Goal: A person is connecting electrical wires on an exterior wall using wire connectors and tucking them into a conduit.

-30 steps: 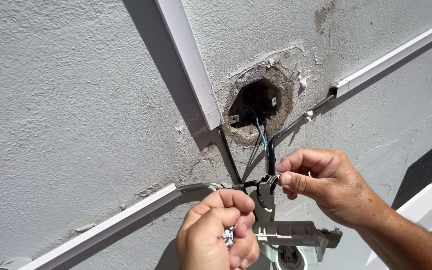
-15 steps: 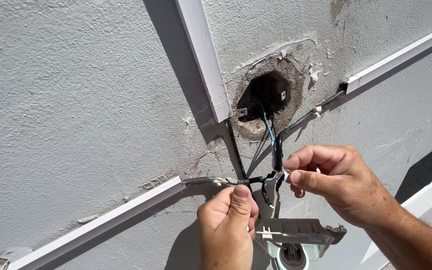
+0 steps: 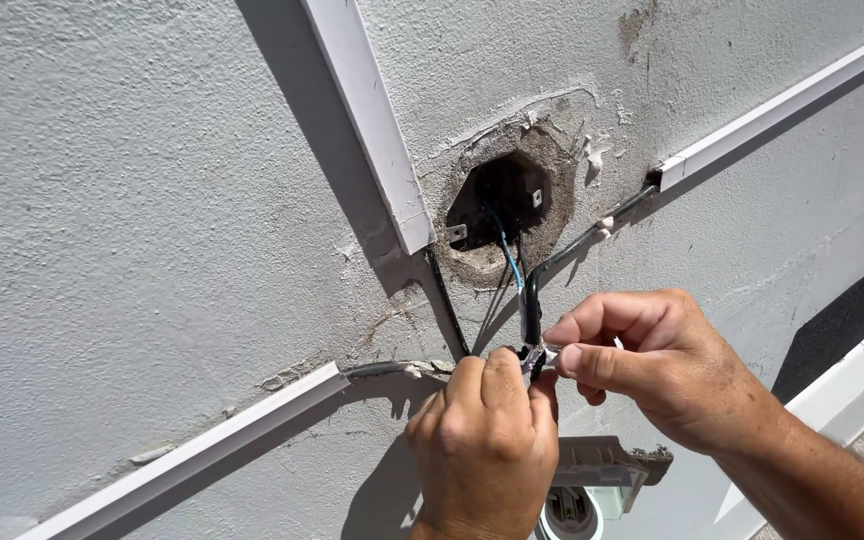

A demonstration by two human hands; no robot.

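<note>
A rough hole (image 3: 500, 195) in the grey plastered wall (image 3: 152, 200) lets out black and blue wires (image 3: 520, 285). Both hands meet just below it at the wire bundle. My left hand (image 3: 487, 440) is curled in a fist, fingertips pinching the wire ends. My right hand (image 3: 652, 365) pinches the same bundle from the right between thumb and forefinger. A grey fitting with a white round socket (image 3: 592, 480) hangs below, partly hidden behind both hands.
White cable trunking runs down to the hole from the top (image 3: 367, 120), off to the upper right (image 3: 782, 105) and along the lower left (image 3: 182, 460). A black cable (image 3: 592, 240) leads from the right trunking. Another white strip (image 3: 852, 380) lies at the lower right.
My left hand has risen from beside the hanging fitting to the wire bundle, joining my right hand. The view has shifted slightly, so the hole sits higher.
</note>
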